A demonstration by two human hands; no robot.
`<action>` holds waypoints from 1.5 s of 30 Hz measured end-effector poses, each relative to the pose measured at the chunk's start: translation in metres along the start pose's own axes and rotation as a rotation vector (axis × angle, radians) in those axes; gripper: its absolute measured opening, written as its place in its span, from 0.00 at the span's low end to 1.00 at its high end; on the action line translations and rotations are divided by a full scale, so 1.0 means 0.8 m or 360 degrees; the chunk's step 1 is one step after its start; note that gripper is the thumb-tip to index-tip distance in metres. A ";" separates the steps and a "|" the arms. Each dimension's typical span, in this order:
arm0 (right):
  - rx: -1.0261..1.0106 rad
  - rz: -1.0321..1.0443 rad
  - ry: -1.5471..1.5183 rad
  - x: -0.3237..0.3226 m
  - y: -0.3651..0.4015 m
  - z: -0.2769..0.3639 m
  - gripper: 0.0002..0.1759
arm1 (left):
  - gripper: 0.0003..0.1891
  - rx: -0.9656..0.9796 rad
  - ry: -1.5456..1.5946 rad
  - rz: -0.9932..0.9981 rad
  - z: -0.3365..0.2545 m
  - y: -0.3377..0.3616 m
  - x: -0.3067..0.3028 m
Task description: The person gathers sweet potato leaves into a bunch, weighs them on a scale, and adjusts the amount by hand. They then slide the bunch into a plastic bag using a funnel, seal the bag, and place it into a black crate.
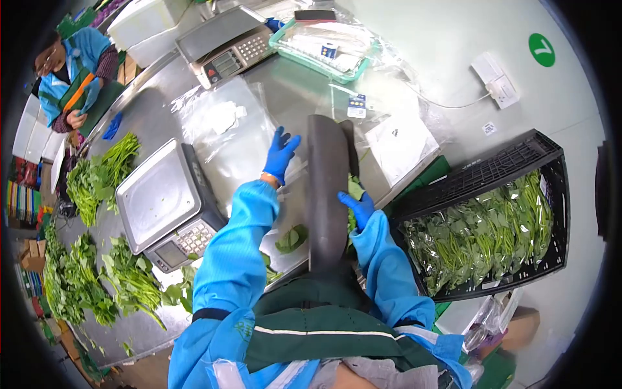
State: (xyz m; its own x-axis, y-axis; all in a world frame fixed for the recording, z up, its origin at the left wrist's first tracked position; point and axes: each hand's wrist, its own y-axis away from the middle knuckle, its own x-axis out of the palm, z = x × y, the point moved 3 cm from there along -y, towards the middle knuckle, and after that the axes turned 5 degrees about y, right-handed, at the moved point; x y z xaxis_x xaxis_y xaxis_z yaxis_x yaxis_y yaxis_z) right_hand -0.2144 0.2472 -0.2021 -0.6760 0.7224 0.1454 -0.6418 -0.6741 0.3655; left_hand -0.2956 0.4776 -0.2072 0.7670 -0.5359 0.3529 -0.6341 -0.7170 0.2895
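Note:
My left hand (280, 155), in a blue glove, reaches over the steel table with its fingers spread and nothing in them. Under and beyond it lie clear plastic bags (223, 123). To its right rises a long, dark grey curved piece (327, 188), its lower end close to my body. At the right side of this piece is my gloved right hand (360, 211), thumb and fingers bent about leafy greens (355, 187). The dark piece hides much of that bunch. A loose leafy sprig (291, 239) lies on the table left of the piece.
A digital scale (162, 198) stands at left, with bunches of greens (129, 272) around it. Another scale (223, 48) and a teal basket (327, 52) are at the back. At right is a black crate (479, 285) of bagged greens. A co-worker (74, 81) sits far left.

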 end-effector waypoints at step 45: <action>0.0275 0.0031 -0.0160 -0.025 -0.024 -0.022 0.39 | 0.29 -0.0531 0.0471 0.0353 0.102 0.059 0.060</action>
State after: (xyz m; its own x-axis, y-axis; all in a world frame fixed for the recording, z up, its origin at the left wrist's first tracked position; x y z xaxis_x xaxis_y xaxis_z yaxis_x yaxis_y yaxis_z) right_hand -0.1950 0.2427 -0.2284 -0.6425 0.7270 0.2421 -0.5514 -0.6580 0.5128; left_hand -0.2806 0.3813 -0.2491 0.5802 -0.4750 0.6616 -0.8127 -0.3923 0.4309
